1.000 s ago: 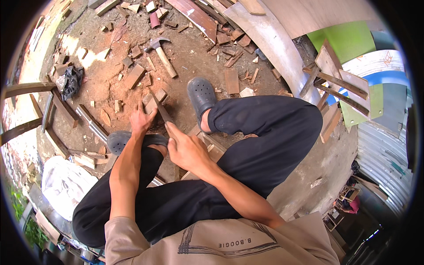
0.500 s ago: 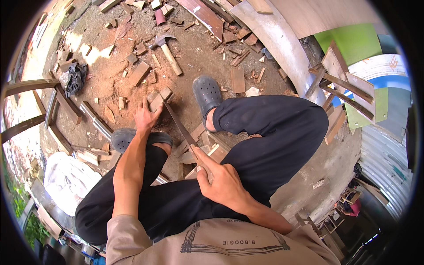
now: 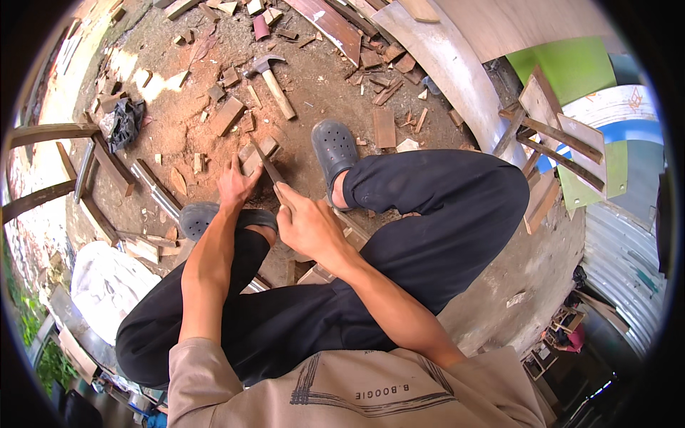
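Observation:
I sit on the ground with my knees bent, in black trousers. My left hand (image 3: 235, 184) presses down on a small wooden block (image 3: 257, 151) lying on the reddish dirt between my feet. My right hand (image 3: 303, 221) grips the handle end of a long, narrow dark blade (image 3: 268, 165), which slants forward and left onto the block beside my left fingers. Whether it is a file or a knife I cannot tell. A grey clog (image 3: 334, 146) covers my right foot just right of the block, and another clog (image 3: 200, 214) is on my left foot.
A claw hammer (image 3: 275, 82) lies farther ahead among several wood offcuts. To the left are a metal pipe (image 3: 157, 189), a black rag (image 3: 125, 121) and wooden beams (image 3: 50, 133). A white sack (image 3: 107, 285) sits at lower left. Curved boards (image 3: 442, 64) and stacked frames (image 3: 549, 135) stand on the right.
My right hand drew the blade back toward my body half a second ago and has now pushed it forward onto the block again. My left hand stays on the wood.

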A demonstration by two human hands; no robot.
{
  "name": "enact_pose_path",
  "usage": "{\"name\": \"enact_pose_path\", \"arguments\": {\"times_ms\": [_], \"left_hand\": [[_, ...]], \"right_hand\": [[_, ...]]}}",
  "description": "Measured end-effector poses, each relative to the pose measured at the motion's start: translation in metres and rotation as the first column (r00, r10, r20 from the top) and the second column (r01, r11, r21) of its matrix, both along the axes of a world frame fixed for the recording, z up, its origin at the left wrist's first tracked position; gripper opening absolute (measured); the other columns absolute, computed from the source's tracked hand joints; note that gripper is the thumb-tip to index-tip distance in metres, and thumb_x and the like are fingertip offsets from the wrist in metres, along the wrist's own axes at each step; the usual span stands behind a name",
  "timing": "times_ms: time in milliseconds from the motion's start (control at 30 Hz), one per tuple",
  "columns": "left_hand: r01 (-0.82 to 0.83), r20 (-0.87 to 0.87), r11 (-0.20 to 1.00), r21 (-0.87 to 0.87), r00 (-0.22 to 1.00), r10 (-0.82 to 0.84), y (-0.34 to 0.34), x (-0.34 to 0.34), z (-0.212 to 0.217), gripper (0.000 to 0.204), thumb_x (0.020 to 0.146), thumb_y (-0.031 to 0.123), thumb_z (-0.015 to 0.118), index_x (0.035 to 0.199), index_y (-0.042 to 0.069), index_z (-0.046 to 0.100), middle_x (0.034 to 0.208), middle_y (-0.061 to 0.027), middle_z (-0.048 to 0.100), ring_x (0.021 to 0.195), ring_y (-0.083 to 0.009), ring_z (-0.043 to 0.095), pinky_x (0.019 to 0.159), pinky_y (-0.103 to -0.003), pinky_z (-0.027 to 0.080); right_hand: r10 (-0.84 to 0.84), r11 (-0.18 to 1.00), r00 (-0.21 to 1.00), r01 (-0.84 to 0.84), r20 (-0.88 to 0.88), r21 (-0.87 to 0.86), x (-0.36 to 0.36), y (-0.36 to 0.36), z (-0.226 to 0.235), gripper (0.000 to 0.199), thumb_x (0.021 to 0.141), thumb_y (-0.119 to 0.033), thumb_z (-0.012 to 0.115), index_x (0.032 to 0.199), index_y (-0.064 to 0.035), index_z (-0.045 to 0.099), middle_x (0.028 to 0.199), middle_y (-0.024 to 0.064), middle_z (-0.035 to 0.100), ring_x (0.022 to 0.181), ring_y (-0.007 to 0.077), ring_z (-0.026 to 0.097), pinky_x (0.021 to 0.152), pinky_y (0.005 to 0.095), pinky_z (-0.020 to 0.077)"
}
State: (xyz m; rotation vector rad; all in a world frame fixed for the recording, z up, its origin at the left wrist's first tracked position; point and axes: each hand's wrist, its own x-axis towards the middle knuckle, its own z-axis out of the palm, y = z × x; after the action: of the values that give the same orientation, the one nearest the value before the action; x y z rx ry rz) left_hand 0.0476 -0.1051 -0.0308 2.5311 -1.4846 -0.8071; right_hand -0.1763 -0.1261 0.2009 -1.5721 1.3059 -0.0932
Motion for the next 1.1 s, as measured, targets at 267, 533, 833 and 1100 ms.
{"name": "enact_pose_path", "arguments": {"times_ms": [267, 533, 833, 1100], "left_hand": [[-0.02, 0.015, 0.999, -0.03, 1.0, 0.02, 0.002, 0.005, 0.0, 0.092, 0.082, 0.068, 0.065, 0.143, 0.0, 0.051, 0.127, -0.0304, 0.062, 0.115, -0.0468, 0.062, 0.099, -0.054, 0.049], [-0.002, 0.031, 1.0, -0.004, 1.0, 0.002, 0.007, 0.007, -0.004, 0.093, 0.083, 0.069, 0.063, 0.143, 0.0, 0.05, 0.13, -0.0303, 0.061, 0.12, -0.0444, 0.06, 0.101, -0.054, 0.047], [0.016, 0.041, 1.0, -0.012, 0.999, -0.016, 0.008, 0.004, -0.008, 0.095, 0.082, 0.071, 0.063, 0.143, 0.0, 0.051, 0.127, -0.0298, 0.063, 0.113, -0.0452, 0.064, 0.097, -0.053, 0.05], [0.018, 0.031, 0.998, -0.059, 0.999, -0.016, -0.001, 0.0, -0.009, 0.094, 0.082, 0.07, 0.064, 0.142, -0.001, 0.052, 0.125, -0.0305, 0.063, 0.111, -0.0467, 0.064, 0.096, -0.053, 0.051]], "right_hand": [[-0.053, 0.998, 0.99, 0.057, 0.127, -0.026, -0.041, 0.034, 0.035, 0.052, 0.093, -0.02, 0.056, 0.143, -0.0048, 0.053, 0.102, 0.0302, 0.07, 0.085, 0.0511, 0.067, 0.077, 0.0564, 0.0556], [-0.034, 0.998, 0.986, 0.041, 0.164, -0.044, -0.047, 0.044, 0.045, 0.05, 0.096, -0.021, 0.054, 0.142, -0.0028, 0.052, 0.095, 0.0323, 0.069, 0.087, 0.0514, 0.067, 0.075, 0.0569, 0.0541], [-0.018, 0.998, 0.994, 0.025, 0.107, -0.059, -0.032, 0.035, 0.029, 0.048, 0.095, -0.021, 0.055, 0.138, -0.0004, 0.056, 0.09, 0.0305, 0.07, 0.079, 0.0491, 0.068, 0.074, 0.054, 0.0558], [0.003, 0.998, 1.0, -0.002, 0.025, -0.068, 0.009, 0.005, -0.042, 0.053, 0.094, -0.02, 0.056, 0.145, -0.0049, 0.051, 0.095, 0.0302, 0.07, 0.083, 0.0504, 0.067, 0.075, 0.0582, 0.0542]]}}
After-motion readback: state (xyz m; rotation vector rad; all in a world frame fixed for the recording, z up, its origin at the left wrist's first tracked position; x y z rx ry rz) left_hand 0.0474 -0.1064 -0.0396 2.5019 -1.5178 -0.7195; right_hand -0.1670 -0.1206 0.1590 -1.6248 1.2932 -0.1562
